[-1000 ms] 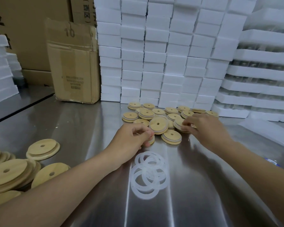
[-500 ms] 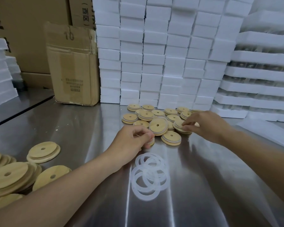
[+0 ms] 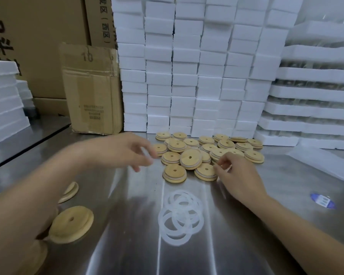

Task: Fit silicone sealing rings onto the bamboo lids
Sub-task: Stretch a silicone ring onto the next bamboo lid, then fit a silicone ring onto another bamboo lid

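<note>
Left hand (image 3: pixel 123 151) blurred; right hand (image 3: pixel 236 175) curled beside lids (image 3: pixel 191 158).

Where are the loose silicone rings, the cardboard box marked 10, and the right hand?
loose silicone rings (image 3: pixel 174 241), head view, lower arc of the largest ring
cardboard box marked 10 (image 3: pixel 91 92), head view, front face
right hand (image 3: pixel 238 175), head view, back of the hand

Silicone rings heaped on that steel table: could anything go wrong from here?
The silicone rings overlap in a tangle, so lifting one may drag up a second. The ringed lids are piled loosely on each other; the right hand, fingers curled at the pile's near edge, could nudge some sliding. The bare lids lie partly under the left forearm, which might brush them.
</note>
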The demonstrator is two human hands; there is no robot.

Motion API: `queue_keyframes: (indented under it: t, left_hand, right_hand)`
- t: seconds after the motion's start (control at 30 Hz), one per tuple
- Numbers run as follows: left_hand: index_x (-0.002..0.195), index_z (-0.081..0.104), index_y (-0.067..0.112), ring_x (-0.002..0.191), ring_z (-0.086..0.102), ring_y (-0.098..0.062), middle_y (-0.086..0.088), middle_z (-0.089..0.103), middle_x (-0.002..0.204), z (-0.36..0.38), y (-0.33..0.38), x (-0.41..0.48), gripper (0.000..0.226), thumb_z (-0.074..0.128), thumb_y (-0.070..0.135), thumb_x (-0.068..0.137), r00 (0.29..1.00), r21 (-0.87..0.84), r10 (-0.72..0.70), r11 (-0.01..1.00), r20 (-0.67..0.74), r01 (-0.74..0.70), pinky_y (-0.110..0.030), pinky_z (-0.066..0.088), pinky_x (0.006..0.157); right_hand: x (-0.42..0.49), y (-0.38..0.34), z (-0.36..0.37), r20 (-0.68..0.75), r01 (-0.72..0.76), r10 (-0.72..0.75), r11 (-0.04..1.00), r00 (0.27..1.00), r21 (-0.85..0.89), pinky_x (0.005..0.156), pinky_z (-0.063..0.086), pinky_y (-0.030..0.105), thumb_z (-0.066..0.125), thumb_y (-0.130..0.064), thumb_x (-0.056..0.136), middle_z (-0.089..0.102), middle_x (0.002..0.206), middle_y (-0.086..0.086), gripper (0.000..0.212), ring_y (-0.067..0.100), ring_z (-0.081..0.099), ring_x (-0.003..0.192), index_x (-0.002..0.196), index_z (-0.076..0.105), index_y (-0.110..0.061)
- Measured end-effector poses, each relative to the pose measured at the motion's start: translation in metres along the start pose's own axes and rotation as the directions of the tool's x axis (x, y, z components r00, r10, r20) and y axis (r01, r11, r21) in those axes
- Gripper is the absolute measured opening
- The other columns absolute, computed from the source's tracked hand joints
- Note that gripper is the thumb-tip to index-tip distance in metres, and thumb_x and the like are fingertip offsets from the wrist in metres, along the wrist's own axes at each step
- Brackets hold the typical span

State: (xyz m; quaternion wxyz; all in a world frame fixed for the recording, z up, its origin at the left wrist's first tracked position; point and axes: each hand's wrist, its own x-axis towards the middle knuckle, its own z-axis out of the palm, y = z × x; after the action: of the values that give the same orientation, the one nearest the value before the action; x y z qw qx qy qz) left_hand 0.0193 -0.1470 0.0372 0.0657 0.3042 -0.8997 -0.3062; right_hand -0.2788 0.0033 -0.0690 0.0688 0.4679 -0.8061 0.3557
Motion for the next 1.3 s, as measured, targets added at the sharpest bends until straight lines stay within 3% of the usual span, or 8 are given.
queue_keyframes:
  t: [0.13,0.27,0.4,0.6,0.83,0.97,1.1,1.3]
  left_hand:
    - [0.130,0.062,0.043,0.109,0.063,-0.012,0.014,0.060,0.126,-0.041,-0.043,-0.026,0.053,0.089,0.043,0.084,0.890,0.576,-0.457,0.723,-0.016,0.381,-0.026,0.059,0.082]
    - [0.128,0.060,0.038,0.111,0.063,-0.021,0.005,0.052,0.129,-0.047,-0.076,-0.033,0.059,0.094,0.031,0.081,0.740,0.492,-0.672,0.645,0.001,0.585,-0.029,0.059,0.063]
    - [0.122,0.067,0.031,0.102,0.072,-0.023,-0.002,0.065,0.118,-0.042,-0.076,-0.026,0.048,0.093,0.025,0.082,0.794,0.447,-0.608,0.712,0.006,0.542,-0.027,0.063,0.067]
    - [0.134,0.062,0.044,0.116,0.063,-0.011,0.016,0.062,0.129,-0.004,-0.049,-0.005,0.062,0.083,0.066,0.080,0.982,0.370,-0.164,0.910,-0.089,0.186,-0.034,0.049,0.101]
    - [0.133,0.068,0.038,0.112,0.063,-0.012,0.017,0.068,0.116,0.027,-0.042,0.010,0.059,0.077,0.070,0.083,0.984,0.445,-0.123,0.880,-0.125,0.167,-0.040,0.055,0.102]
    - [0.154,0.049,0.045,0.134,0.057,-0.018,0.012,0.061,0.144,0.054,-0.034,0.018,0.082,0.058,0.088,0.084,0.982,0.279,-0.087,0.951,-0.167,0.132,-0.042,0.049,0.109]
    - [0.144,0.056,0.046,0.137,0.056,-0.020,0.014,0.061,0.145,0.075,-0.025,0.023,0.059,0.063,0.072,0.092,0.967,0.369,-0.040,0.920,-0.253,0.135,-0.041,0.049,0.098]
    - [0.130,0.069,0.035,0.098,0.065,-0.009,0.015,0.062,0.115,0.079,-0.017,0.025,0.061,0.097,0.037,0.075,0.913,-0.140,-0.068,0.990,-0.402,0.012,-0.030,0.052,0.090]
  right_hand:
    - [-0.019,-0.009,0.005,-0.043,0.041,-0.038,0.998,0.998,0.054,0.063,0.046,0.034,0.064,-0.047,0.095,0.065,0.081,-0.014,0.021,0.008,0.060,0.075,0.081,0.059,-0.033]
    - [-0.029,-0.019,-0.003,-0.076,0.149,-0.142,0.984,0.987,0.099,0.061,0.043,0.032,0.064,-0.041,0.097,0.063,0.074,-0.013,0.024,0.006,0.057,0.071,0.076,0.059,-0.031]
    - [-0.039,-0.032,-0.004,-0.021,0.285,-0.285,0.945,0.958,0.164,0.066,0.050,0.036,0.066,-0.035,0.098,0.063,0.073,-0.011,0.022,0.009,0.059,0.075,0.077,0.064,-0.027]
    - [-0.046,-0.038,-0.001,0.199,0.407,-0.446,0.890,0.873,0.208,0.078,0.054,0.034,0.064,-0.044,0.099,0.066,0.095,-0.018,0.014,0.007,0.062,0.088,0.103,0.072,-0.035]
    - [-0.040,-0.037,0.001,0.319,0.339,-0.413,0.904,0.853,0.262,0.078,0.049,0.017,0.077,-0.040,0.093,0.067,0.096,-0.017,0.006,0.007,0.062,0.090,0.099,0.077,-0.038]
    - [-0.037,-0.037,0.002,0.404,0.150,-0.311,0.912,0.861,0.382,0.077,0.048,0.015,0.083,-0.030,0.089,0.068,0.096,-0.023,0.005,0.008,0.061,0.084,0.089,0.079,-0.033]
    - [-0.036,-0.041,0.001,0.439,0.077,-0.268,0.911,0.858,0.405,0.079,0.047,0.017,0.083,-0.027,0.090,0.070,0.097,-0.020,0.007,0.016,0.061,0.087,0.094,0.081,-0.033]
    - [-0.037,-0.043,-0.002,0.447,0.049,-0.265,0.898,0.854,0.438,0.079,0.049,0.015,0.082,-0.018,0.090,0.073,0.099,-0.012,0.010,0.009,0.062,0.082,0.089,0.082,-0.028]
